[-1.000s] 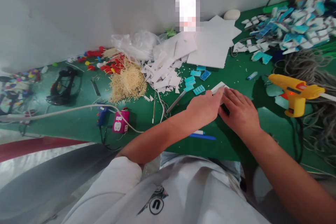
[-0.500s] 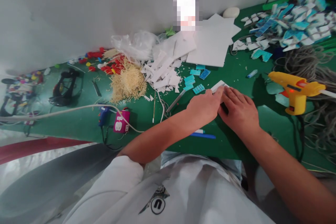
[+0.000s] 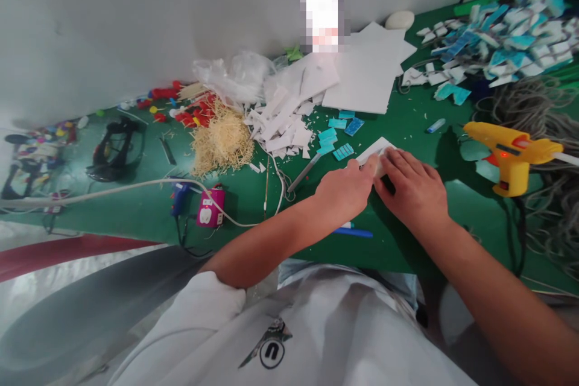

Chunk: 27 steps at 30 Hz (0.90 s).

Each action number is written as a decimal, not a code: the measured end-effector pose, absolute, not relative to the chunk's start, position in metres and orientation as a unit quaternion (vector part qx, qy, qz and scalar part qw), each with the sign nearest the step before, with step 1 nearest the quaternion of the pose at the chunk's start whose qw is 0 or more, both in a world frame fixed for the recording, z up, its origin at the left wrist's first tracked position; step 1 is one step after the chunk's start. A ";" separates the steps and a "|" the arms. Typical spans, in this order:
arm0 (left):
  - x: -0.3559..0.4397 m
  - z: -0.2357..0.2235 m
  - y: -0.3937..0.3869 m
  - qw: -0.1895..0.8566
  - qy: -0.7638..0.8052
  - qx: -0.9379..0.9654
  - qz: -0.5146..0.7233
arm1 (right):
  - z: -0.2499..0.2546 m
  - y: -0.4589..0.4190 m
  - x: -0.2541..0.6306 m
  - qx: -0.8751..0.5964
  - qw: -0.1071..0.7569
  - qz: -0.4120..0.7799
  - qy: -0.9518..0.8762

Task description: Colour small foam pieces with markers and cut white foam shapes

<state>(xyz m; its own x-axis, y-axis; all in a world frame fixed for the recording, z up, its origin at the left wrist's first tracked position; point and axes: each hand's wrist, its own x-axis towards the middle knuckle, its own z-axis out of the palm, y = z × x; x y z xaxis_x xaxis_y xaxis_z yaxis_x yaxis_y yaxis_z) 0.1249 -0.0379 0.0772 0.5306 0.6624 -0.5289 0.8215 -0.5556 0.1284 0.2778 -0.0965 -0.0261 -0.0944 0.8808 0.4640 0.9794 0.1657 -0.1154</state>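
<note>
A small piece of white foam board (image 3: pixel 374 148) lies on the green table under my fingers. My left hand (image 3: pixel 346 188) is closed, its index finger against the board's near edge; whatever is inside that grip is hidden. From the right, my right hand (image 3: pixel 411 188) bends over the same piece, fingers together on top and thumb below, gripping it. The fingertips of both hands almost meet. Just left of the board are several small blue pieces (image 3: pixel 342 152). A grey pen-like tool (image 3: pixel 304 172) rests beyond my left wrist.
A yellow glue gun (image 3: pixel 502 154) with a red light stands at right, near grey cord (image 3: pixel 520 108). White scraps (image 3: pixel 287 126), wood shavings (image 3: pixel 224 139) and large white sheets (image 3: pixel 362 72) lie at the back. A cable crosses left past a pink power block (image 3: pixel 210 208). A blue pen (image 3: pixel 357 233) is near the edge.
My left hand has slid slightly left and toward me, showing more of the white foam board. My right hand has stayed almost in place.
</note>
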 end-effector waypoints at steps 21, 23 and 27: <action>0.080 0.074 -0.059 0.121 0.408 0.865 -0.267 | -0.026 -0.097 0.277 -0.663 0.208 -0.055 -0.717; 0.073 0.074 -0.063 0.121 0.407 0.865 -0.268 | -0.027 -0.097 0.277 -0.666 0.208 -0.053 -0.714; 0.059 0.073 -0.071 0.119 0.403 0.865 -0.275 | -0.027 -0.098 0.278 -0.667 0.203 -0.040 -0.716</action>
<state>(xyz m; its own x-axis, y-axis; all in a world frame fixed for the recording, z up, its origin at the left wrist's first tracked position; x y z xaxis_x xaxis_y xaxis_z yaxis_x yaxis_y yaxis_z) 0.0590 -0.0713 0.0727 0.5237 0.6307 -0.5726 0.7624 -0.6469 -0.0153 0.2777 -0.0976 -0.0269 -0.0272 0.9387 0.3437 0.9710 0.1066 -0.2141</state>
